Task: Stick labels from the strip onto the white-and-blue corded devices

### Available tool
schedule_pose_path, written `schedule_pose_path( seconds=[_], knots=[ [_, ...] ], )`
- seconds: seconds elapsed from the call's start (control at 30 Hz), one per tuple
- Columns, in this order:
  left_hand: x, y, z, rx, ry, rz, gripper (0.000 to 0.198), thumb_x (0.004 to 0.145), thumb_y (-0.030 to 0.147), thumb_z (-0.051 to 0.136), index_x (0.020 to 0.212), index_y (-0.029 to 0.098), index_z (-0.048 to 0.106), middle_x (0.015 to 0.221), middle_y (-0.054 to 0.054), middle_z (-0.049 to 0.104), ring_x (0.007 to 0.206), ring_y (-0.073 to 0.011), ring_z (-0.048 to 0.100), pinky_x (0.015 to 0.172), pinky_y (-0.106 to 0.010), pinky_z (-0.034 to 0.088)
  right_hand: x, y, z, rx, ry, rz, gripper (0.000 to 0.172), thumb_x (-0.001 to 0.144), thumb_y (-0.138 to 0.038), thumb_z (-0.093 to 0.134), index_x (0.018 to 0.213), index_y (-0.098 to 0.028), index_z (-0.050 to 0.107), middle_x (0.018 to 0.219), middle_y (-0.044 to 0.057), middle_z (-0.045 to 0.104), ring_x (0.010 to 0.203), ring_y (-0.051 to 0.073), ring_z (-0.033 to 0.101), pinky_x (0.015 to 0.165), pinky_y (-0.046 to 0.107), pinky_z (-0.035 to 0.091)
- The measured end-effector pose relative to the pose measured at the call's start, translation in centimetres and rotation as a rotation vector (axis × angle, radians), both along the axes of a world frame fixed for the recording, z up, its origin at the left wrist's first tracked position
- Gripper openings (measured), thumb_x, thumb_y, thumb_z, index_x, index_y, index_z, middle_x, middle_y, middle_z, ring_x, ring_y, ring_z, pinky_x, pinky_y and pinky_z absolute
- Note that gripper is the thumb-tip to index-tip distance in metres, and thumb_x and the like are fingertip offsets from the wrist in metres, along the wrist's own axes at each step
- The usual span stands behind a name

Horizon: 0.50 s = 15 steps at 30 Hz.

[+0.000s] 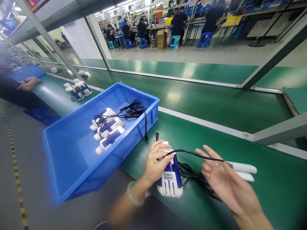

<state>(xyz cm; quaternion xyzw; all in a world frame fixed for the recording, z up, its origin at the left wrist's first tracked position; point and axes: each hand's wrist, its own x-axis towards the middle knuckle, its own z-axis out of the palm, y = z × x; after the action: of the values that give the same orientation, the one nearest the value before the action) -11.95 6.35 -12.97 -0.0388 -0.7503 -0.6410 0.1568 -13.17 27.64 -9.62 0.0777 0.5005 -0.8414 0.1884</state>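
Observation:
My left hand (pixel 157 161) is closed, thumb and fingers pinching a black cable (pixel 189 151) above a blue-and-white plastic device (pixel 169 182). The device lies on the green bench with its printed label facing up. My right hand (pixel 224 179) is open, palm turned up and fingers spread, with the cable running past its fingers. Beyond it lie two white stick-shaped parts (pixel 244 167), partly hidden by this hand. Coiled black cable (pixel 188 171) rests between the device and my right hand. A black connector (pixel 157 136) stands out past my left fingertips.
A blue crate (pixel 79 188) to the left holds several similar devices (pixel 110 137) and bundled black cables (pixel 131 110); one cable end hangs over its side. More devices (pixel 78 89) stand behind it. A co-worker's hand (pixel 32 83) is at far left. Metal posts (pixel 263 68) rise from the bench.

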Motion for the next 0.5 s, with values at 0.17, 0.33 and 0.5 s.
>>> schedule_pose_path(
  seconds=[0.17, 0.33, 0.5],
  knots=[
    [-0.2, -0.6, -0.3, 0.003, -0.059, -0.062, 0.013, 0.084, 0.027, 0.063, 0.087, 0.022, 0.075, 0.113, -0.006, 0.063, 0.121, -0.0216, 0.047, 0.108, -0.041, 0.034, -3.5, -2.0, 7.6, 0.030, 0.095, -0.069, 0.024, 0.077, -0.043, 0.077, 0.080, -0.021, 0.068, 0.098, 0.009, 0.062, 0.071, 0.015, 0.056, 0.063, 0.020, 0.054],
    [1.4, -3.7, -1.3, -0.162, -0.075, 0.084, 0.027, 0.088, 0.032, 0.056, 0.111, 0.023, 0.066, 0.134, -0.009, 0.051, 0.125, -0.0227, 0.046, 0.107, -0.045, 0.038, -7.6, -6.2, 15.2, 0.326, 0.566, 0.090, 0.035, 0.082, -0.048, 0.069, 0.075, -0.014, 0.066, 0.101, 0.010, 0.065, 0.064, 0.009, 0.057, 0.061, 0.016, 0.049],
    [4.0, -6.7, -8.3, -0.469, -0.025, 0.307, 0.020, 0.087, 0.031, 0.054, 0.096, 0.024, 0.070, 0.119, -0.009, 0.061, 0.111, -0.0244, 0.058, 0.092, -0.045, 0.051, -15.1, -5.3, 21.5, 0.425, 0.627, -0.256, 0.034, 0.095, -0.022, 0.032, 0.081, -0.003, 0.056, 0.099, 0.007, 0.064, 0.076, 0.004, 0.057, 0.073, 0.019, 0.040]
  ],
)
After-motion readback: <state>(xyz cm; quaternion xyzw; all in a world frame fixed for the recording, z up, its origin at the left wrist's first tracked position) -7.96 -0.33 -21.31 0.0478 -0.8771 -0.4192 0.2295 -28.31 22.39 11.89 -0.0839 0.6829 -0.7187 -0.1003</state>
